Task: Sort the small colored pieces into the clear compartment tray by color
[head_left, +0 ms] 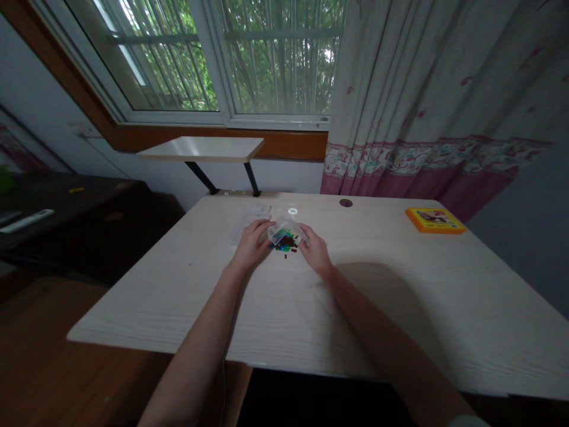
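The left hand [253, 243] and right hand [316, 249] hold a clear box [281, 225] in their fingers [265, 223]; little colored bits [288, 242] lie on the table [284, 314].

Open table [284, 320] stretches right of the box [281, 226] to the orange case [435, 220], and in front of it, flanked by both arms [208, 320]. The left hand [254, 242] and right hand [316, 249] block its sides; loose pieces [287, 243] crowd its near edge; the shelf [204, 148] rises behind it, leftward.
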Motion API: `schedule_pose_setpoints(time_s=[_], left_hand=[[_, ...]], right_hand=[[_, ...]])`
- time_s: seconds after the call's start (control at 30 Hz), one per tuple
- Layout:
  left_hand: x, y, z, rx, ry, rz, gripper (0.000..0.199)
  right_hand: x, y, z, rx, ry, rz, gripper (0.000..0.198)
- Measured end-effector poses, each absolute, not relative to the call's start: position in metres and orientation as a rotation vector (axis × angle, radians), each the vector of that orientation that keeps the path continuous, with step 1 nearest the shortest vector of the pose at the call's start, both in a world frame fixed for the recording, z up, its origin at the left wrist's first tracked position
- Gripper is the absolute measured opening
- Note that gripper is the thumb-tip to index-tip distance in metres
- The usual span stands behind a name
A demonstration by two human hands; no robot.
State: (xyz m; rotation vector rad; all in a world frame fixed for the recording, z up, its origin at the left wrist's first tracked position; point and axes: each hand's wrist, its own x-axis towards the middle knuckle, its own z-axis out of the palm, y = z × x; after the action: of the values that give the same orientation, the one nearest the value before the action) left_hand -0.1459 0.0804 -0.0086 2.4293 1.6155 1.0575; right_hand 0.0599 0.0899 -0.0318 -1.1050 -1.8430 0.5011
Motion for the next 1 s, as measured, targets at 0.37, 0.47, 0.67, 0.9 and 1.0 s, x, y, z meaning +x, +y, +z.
schedule_pose_setpoints(time_s=[0.37, 0.47, 0.67, 0.9, 1.0], left_hand=[[-0.115, 0.067, -0.001, 2.132, 1.499, 1.315, 0.046], [-0.106, 0.06, 0.003, 2.047, 1.483, 1.247, 0.057], [-0.1, 0.053, 0.01, 1.818, 1.608, 1.306, 0.045], [-0.128, 0.058, 0.029, 1.578, 1.725, 1.486, 0.054], [-0.151, 0.047, 0.038, 1.266, 1.652, 1.53, 0.056]], right_hand=[[0.054, 0.091, -0.04, -0.902, -1.697, 0.618, 0.05], [0.053, 0.085, -0.037, -0.831, -1.833, 0.543, 0.052], [0.055, 0.077, -0.024, -0.713, -2.021, 0.455, 0.055], [0.08, 0.096, -0.009, -0.797, -1.951, 0.388, 0.042], [0.118, 0.108, -0.003, -0.904, -1.947, 0.353, 0.036]])
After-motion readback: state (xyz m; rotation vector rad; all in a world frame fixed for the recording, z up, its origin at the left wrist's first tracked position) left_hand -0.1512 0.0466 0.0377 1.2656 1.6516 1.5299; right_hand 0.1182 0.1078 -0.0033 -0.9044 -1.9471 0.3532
